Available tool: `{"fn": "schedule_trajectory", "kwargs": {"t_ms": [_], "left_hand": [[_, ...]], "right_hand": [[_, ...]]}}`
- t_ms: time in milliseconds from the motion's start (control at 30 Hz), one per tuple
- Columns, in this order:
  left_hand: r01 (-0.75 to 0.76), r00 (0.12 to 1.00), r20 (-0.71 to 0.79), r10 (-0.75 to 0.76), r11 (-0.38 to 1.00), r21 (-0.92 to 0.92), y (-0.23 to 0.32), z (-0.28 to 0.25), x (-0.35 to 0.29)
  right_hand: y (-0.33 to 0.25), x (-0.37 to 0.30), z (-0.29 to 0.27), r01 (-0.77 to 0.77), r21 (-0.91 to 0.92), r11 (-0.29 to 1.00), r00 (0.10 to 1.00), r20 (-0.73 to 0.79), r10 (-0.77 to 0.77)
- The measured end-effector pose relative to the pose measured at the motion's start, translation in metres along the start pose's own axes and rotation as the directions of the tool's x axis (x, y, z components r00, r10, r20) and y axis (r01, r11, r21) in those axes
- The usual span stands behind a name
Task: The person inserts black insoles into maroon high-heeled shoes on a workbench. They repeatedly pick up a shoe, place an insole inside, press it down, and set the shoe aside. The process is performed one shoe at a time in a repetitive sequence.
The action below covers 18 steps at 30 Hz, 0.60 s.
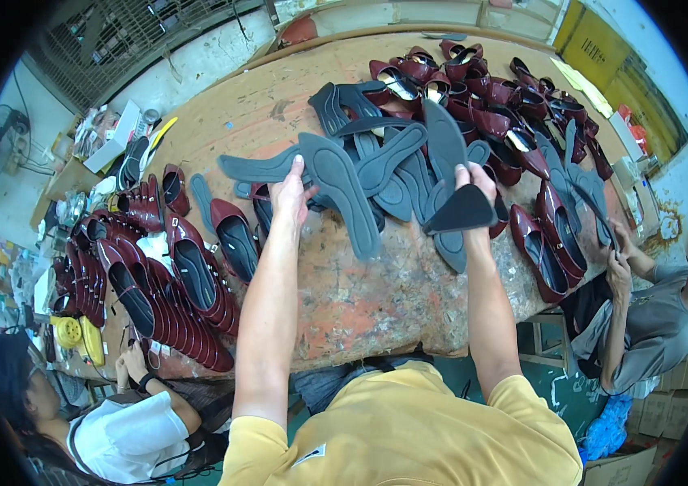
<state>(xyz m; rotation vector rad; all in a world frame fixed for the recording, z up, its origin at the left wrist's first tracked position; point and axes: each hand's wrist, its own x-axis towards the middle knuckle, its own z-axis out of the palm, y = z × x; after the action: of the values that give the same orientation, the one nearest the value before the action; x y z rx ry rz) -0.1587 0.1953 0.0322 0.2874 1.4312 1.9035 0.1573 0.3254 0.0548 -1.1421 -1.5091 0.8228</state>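
My left hand (289,193) is closed, thumb on top, at the edge of a grey insole (340,190) with stitched-looking contour lines. Another grey insole (255,167) reaches out from behind that hand's fingers. Closed round a grey insole (444,138), my right hand (478,185) holds it tilted up on edge. A darker, black-faced piece (461,211) hangs below the right fingers; whether it belongs to the same insole I cannot tell. Between and beyond the hands lies a loose heap of grey insoles (397,158) on the worn table (344,308).
Dark red pointed shoes lie piled (482,105) at the back right. More stand in tight rows (170,300) at the left, beside a single shoe (235,239). A co-worker in white (133,429) sits lower left; another in grey (644,324) works at the right edge near a shoe pair (551,243).
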Motion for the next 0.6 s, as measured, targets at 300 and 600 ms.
{"fn": "schedule_trajectory", "kwargs": {"t_ms": [300,600], "left_hand": [[0.129,0.837,0.450,-0.313,0.911,0.393,0.007,0.061,-0.145],[0.285,0.771,0.523,-0.362,0.932,0.225,-0.037,0.057,-0.150]], "right_hand": [[-0.050,-0.038,0.016,0.526,-0.173,0.833,0.842,-0.030,-0.538],[-0.034,-0.045,0.003,0.145,0.221,0.965,0.989,0.000,-0.149]]}}
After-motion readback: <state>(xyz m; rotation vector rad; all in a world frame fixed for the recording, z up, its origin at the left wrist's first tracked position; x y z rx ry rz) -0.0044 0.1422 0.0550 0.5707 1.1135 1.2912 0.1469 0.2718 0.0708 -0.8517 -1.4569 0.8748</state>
